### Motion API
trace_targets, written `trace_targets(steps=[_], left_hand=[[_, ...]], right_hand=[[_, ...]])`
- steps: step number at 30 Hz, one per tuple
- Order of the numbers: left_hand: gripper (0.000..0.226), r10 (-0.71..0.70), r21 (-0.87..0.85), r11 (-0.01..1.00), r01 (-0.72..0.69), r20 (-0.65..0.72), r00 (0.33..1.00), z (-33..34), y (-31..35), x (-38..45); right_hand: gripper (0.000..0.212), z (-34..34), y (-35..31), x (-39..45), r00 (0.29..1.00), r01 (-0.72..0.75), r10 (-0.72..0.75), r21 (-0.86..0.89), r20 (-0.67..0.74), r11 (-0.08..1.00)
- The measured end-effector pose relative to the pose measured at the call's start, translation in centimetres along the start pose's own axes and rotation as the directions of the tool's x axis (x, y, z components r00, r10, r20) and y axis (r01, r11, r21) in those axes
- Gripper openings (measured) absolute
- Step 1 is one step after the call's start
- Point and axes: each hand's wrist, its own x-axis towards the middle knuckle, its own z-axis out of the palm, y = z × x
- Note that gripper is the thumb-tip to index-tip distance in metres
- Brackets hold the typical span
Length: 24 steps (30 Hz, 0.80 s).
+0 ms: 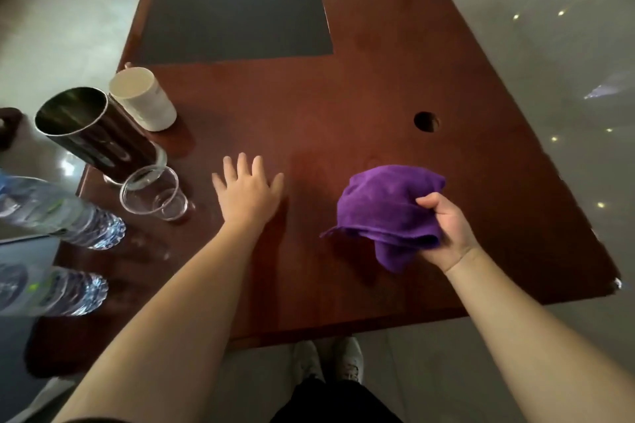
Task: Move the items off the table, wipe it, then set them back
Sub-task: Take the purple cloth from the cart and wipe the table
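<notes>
Right hand point(446, 230) is gripping a bunched purple cloth point(388, 213), fingers curled round it, over the near right part of the wooden table point(343, 96). Left hand point(249, 192) is lying flat, fingers spread, holding nothing. Items are sitting along the left edge: white cup point(144, 99), dark tin point(92, 134), clear plastic cup point(154, 192), two water bottles point(62, 213), the nearer one point(51, 292).
</notes>
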Motion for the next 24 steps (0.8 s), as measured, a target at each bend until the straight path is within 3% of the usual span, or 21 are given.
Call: trace_targets(steps=[5,8,10,12,13,14,16,18,19,21,22,24], left_hand=[[0.082,-0.025,0.098,0.995,0.008,0.166,0.986,4.2,-2.5,0.3],[0.086,-0.033,0.094,0.995,0.019,0.149,0.988,5.4,-3.0,0.2],[0.087,-0.03,0.098,0.995,0.018,0.126,0.992,5.7,-3.1,0.2],[0.087,-0.03,0.102,0.995,0.019,0.111,0.993,5.7,-3.1,0.2],[0.087,-0.029,0.101,0.995,0.019,0.108,0.994,5.7,-3.1,0.1],[0.087,-0.03,0.1,0.995,0.02,0.104,0.994,5.8,-3.1,0.1],[0.086,-0.033,0.097,0.995,0.024,0.088,0.996,5.9,-3.1,0.0],[0.086,-0.035,0.098,0.995,0.028,0.069,0.997,6.0,-3.1,0.0],[0.086,-0.036,0.096,0.995,0.03,0.062,0.997,6.0,-3.1,0.0],[0.085,-0.039,0.092,0.995,0.035,0.044,0.998,6.1,-3.2,0.0],[0.085,-0.04,0.091,0.995,0.037,0.039,0.998,6.1,-3.2,0.0],[0.084,-0.043,0.089,0.995,0.039,0.04,0.998,6.2,-3.1,0.0]], right_hand=[[0.042,-4.0,-5.3,-3.3,0.986,0.145,-0.152,-0.095,-0.068,0.985],[0.04,-5.1,-9.0,-3.8,0.935,0.295,-0.325,-0.2,-0.139,0.934],[0.045,-5.2,-10.3,-3.5,0.875,0.412,-0.471,-0.34,-0.112,0.846],[0.045,-4.6,-9.9,-3.0,0.789,0.417,-0.607,-0.639,-0.098,0.646],[0.043,-4.3,-9.1,-2.6,0.749,0.32,-0.658,-0.83,-0.073,0.456],[0.045,-4.5,-7.8,-1.9,0.756,0.189,-0.655,-0.954,-0.009,0.232],[0.049,-5.1,-4.5,-0.2,0.889,0.021,-0.447,-0.985,0.095,-0.169],[0.026,-5.9,-1.6,0.6,0.97,-0.048,-0.234,-0.891,0.066,-0.451],[0.022,-6.0,-0.9,0.8,0.972,-0.078,-0.23,-0.867,0.042,-0.492],[0.033,-5.6,-1.1,0.9,0.926,-0.097,-0.372,-0.912,0.064,-0.399],[0.041,-5.3,-1.5,1.1,0.872,-0.086,-0.475,-0.92,0.115,-0.382],[0.051,-5.3,-2.1,1.9,0.763,-0.047,-0.592,-0.891,0.26,-0.452]])
